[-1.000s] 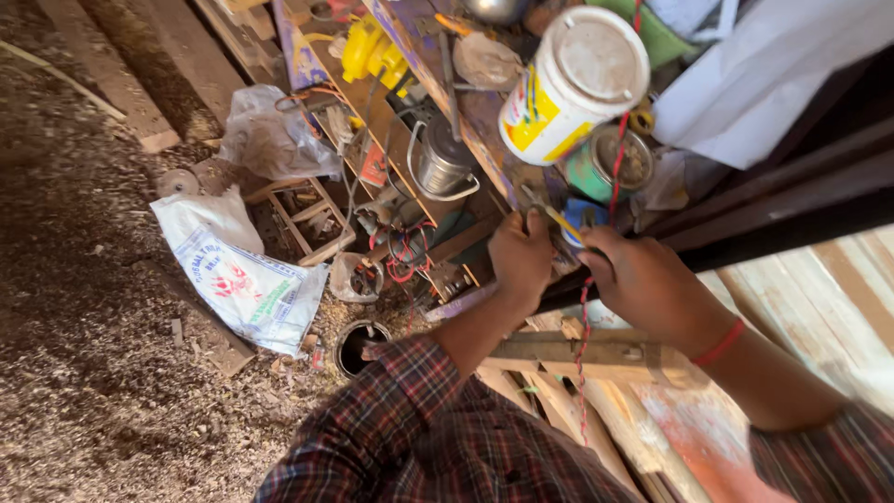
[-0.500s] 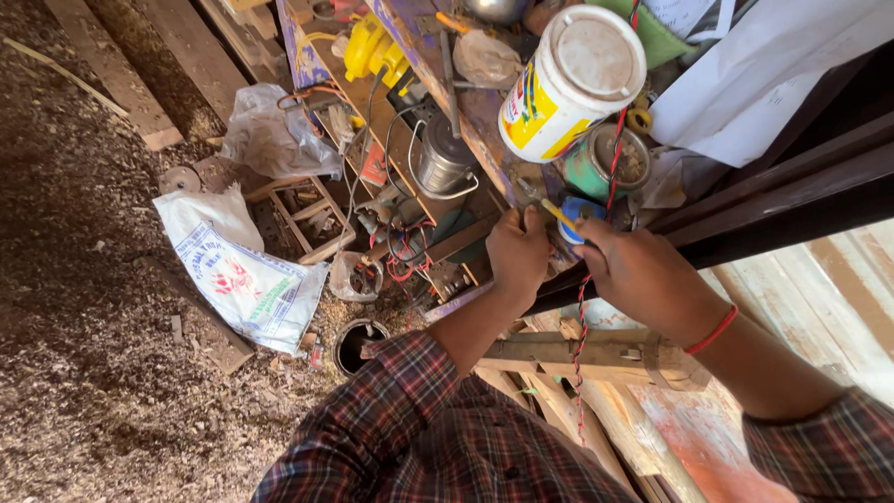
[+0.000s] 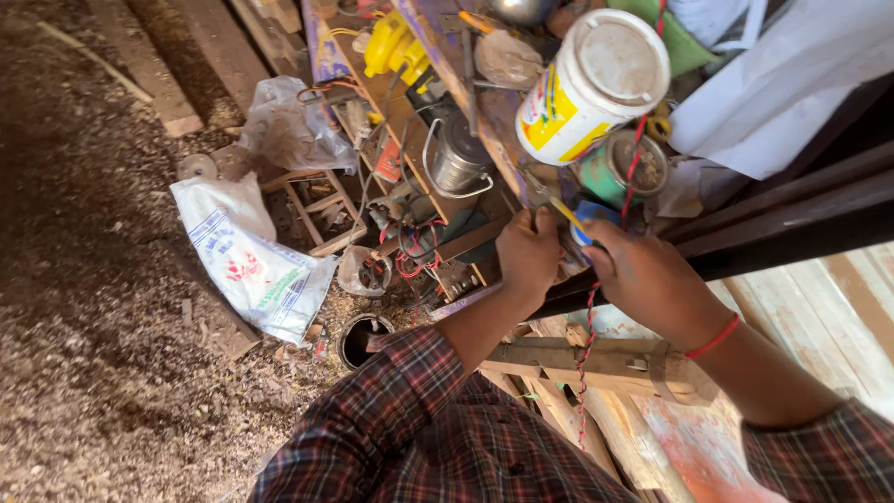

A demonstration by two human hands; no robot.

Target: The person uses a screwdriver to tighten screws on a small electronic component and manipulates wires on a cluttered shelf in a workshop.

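A: Head view, middle of frame. Hands?

B: Two, bare, both sleeves in dark red plaid cloth. Left hand (image 3: pixel 529 253) curled into a fist around a slim yellow-handled tool (image 3: pixel 566 216), knuckles up. Right hand (image 3: pixel 643 278) closed on a small blue object (image 3: pixel 592 220), just beside the left; one red thread band at its wrist.

A: Cord?

B: One red-and-dark twisted cord (image 3: pixel 587 359), hanging from under the right hand toward lower centre.

A: Containers, upper right?

B: One white plastic tub with yellow label and dusty lid (image 3: pixel 596 88); touching below it, one green round tin, rusty on top (image 3: pixel 619 169). One dull steel can with wire handle (image 3: pixel 460 160) left of them.

A: Floor, left half?

B: Coarse sawdust. One white woven sack, printed (image 3: pixel 244 265); one crumpled clear plastic bag (image 3: pixel 293 126) above it; one dark open tin (image 3: pixel 363 340) at lower centre.
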